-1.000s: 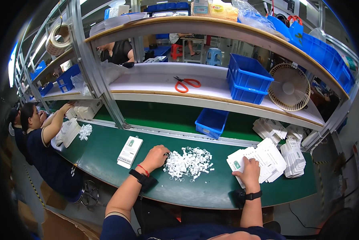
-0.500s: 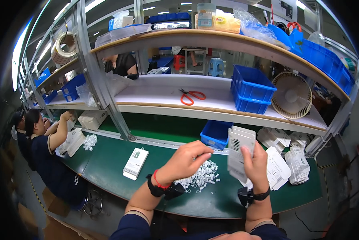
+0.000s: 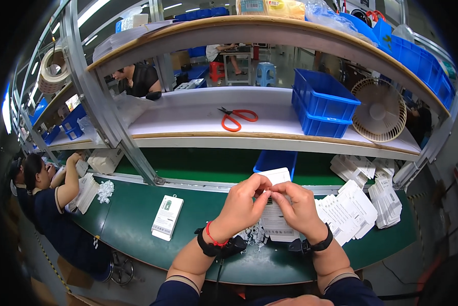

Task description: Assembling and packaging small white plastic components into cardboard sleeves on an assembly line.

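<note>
My left hand (image 3: 243, 203) and my right hand (image 3: 301, 210) meet above the green table (image 3: 203, 257), fingertips pinched together. Whatever lies between the fingertips is too small or hidden to make out. Behind and below them are flat white printed boxes (image 3: 279, 224), partly covered by both hands; I cannot tell whether they are held or lie on the table. Close to my left wrist is a pile of small white plastic pieces (image 3: 254, 235), partly hidden. Off to the left, another white box (image 3: 168, 218) with a green print lies flat on the table.
More white boxes (image 3: 349, 211) lie fanned out on the right, beside a stack (image 3: 385, 204). A blue bin (image 3: 275, 161) sits behind my hands. The shelf carries red-handled scissors (image 3: 238, 119), stacked blue bins (image 3: 323, 104) and a fan (image 3: 379, 110). A co-worker (image 3: 60, 204) sits at left.
The right hand has brought its white boxes leftward, over the pile of small pieces. My left hand has moved right from above the pile, and the fingertips of both hands now meet.
</note>
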### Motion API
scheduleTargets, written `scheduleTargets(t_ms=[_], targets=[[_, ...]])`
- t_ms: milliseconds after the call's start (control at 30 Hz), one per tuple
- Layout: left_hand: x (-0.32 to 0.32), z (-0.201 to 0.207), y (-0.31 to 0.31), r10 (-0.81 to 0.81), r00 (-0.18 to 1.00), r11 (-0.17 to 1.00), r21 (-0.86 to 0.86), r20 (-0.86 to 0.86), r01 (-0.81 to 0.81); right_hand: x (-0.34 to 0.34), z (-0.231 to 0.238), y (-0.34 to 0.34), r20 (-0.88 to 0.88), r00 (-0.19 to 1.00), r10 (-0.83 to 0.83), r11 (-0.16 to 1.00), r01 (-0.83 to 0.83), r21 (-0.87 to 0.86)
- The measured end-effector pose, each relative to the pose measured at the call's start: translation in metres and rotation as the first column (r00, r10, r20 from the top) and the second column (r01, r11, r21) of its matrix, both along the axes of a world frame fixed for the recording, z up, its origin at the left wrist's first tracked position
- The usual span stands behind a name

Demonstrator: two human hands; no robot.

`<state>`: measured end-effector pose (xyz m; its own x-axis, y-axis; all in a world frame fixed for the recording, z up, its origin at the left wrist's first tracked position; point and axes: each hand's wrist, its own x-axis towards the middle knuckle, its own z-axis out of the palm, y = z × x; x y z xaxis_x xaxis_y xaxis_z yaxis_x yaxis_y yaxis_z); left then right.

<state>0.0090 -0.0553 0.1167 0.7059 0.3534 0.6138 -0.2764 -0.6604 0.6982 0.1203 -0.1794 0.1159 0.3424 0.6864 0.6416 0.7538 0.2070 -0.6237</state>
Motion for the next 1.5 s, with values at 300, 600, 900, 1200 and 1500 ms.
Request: scheduleTargets(t_ms=[300,600,900,1200,1500], targets=[[-0.001,0.002,0.003,0.016,0.999,0.991,0.131,0.045,-0.022,-0.005,-0.001,-0.003,0.135,0.985,-0.103,0.995,0.101,0.022],[-0.003,-0.002,0.011,0.041,0.999,0.977,-0.21,0.016,-0.037,-0.004,-0.004,-0.004,-0.123,0.992,0.005,1.0,-0.008,-0.029],[0.002,-0.009,0.008,0.03,0.998,0.944,-0.331,0.054,-0.01,-0.006,-0.003,-0.009,-0.159,0.986,0.054,0.996,-0.065,-0.068],[0.008,-0.007,-0.014,0.308,0.918,0.939,0.078,0.251,-0.336,-0.014,0.002,-0.011,0.025,0.998,0.058,0.998,-0.058,-0.022],[-0.006,-0.001,-0.009,0.034,0.99,0.969,-0.247,0.139,0.001,0.0,0.022,-0.026,0.0,0.96,0.279,0.96,-0.279,-0.021]])
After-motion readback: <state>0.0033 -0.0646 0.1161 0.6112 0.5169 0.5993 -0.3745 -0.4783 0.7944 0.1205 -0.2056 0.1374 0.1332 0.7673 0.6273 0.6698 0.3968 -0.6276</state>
